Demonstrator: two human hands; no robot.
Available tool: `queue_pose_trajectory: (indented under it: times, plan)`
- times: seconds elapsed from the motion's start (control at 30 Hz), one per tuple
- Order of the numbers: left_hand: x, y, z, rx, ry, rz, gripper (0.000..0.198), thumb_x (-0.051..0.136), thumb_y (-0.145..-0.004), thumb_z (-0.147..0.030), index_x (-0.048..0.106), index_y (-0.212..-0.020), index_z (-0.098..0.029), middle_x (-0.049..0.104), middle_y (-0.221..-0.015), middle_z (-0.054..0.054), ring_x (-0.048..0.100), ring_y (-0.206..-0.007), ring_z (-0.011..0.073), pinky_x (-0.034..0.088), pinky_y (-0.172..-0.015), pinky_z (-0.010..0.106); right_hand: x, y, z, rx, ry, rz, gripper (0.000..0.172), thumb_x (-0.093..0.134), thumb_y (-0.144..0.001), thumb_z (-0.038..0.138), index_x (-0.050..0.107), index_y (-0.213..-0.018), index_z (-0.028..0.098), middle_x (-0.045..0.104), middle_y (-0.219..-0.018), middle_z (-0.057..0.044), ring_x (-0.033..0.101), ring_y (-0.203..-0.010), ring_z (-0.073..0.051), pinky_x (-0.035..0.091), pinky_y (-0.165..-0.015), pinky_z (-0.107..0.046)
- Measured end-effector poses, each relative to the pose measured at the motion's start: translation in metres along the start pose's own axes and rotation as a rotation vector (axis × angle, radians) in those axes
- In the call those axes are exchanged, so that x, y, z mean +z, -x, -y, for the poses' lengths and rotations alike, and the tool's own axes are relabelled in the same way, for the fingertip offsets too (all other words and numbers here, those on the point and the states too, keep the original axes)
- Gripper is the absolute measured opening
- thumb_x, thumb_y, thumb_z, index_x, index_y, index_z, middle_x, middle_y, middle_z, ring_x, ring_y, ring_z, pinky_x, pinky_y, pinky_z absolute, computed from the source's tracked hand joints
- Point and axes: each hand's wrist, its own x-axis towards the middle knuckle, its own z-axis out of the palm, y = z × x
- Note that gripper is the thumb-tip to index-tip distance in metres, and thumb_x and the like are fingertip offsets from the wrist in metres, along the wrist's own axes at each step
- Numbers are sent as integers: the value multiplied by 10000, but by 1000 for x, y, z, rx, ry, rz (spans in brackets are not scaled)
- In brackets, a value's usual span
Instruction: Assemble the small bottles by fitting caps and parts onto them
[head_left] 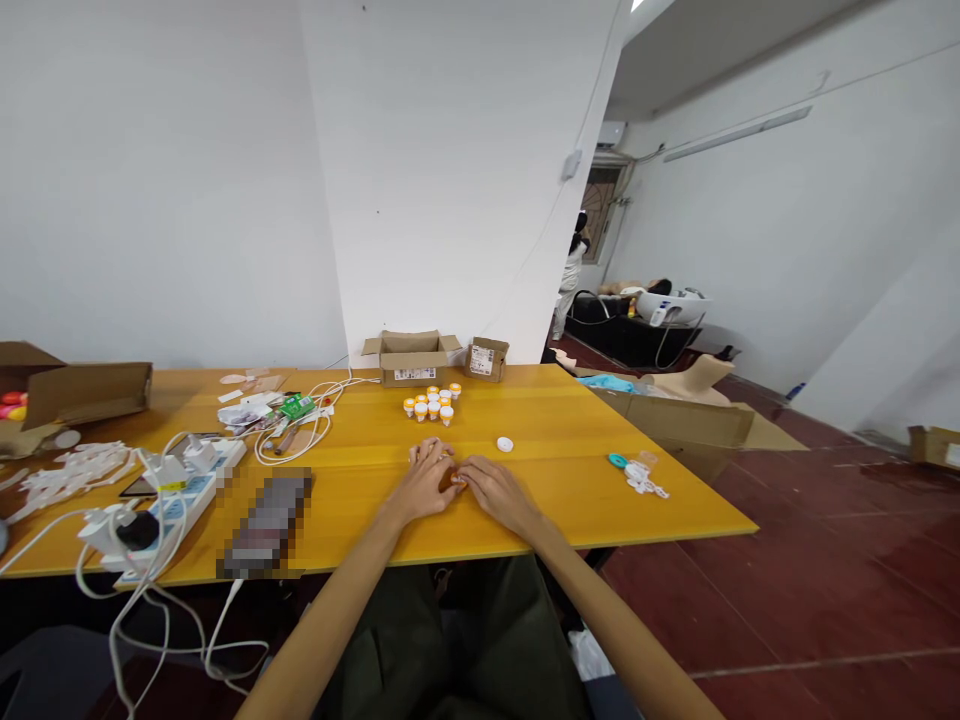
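Observation:
Low over the yellow table (555, 510), near its front edge, my left hand (429, 482) and my right hand (496, 488) meet at the fingertips. Fingers of both are bent and closed around a small item between them, mostly covered, of which only a tiny pale bit shows. A round white lid-like piece (505, 444) lies flat just beyond my right hand. Farther back, past my left hand, several small white containers with orange-rimmed tops (433, 404) stand in a cluster.
Behind the cluster sit an open cardboard box (411, 358) and a smaller box (486, 359). White chain-like pieces (643, 478) and a teal ring (618, 461) lie right. Leftward are a power strip (196, 495), cables, and a phone (268, 522). A person (571, 270) stands in the far room.

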Motion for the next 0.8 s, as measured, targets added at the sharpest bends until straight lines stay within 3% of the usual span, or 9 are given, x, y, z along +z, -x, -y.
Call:
queue_pose_trajectory:
  times: [0.53, 0.8]
  plan:
    - [1, 1, -1, -8, -2, -12, 146, 621, -838, -249, 640, -983, -244, 568, -1229, 87, 419, -1228, 319, 368, -983, 493, -6, 10, 5, -159, 241, 24, 323, 518, -880, 105, 646, -1162, 199, 682, -1069, -117, 635, -970, -225, 529, -830, -346]
    - [-2, 0, -3, -13, -23, 7, 148, 619, -847, -288, 637, -988, -250, 569, -1240, 85, 420, -1221, 316, 365, -978, 490, -1, 2, 8, -25, 39, -67, 229, 468, -932, 130, 670, -962, 233, 696, -967, -71, 647, -904, -208, 533, -823, -343]
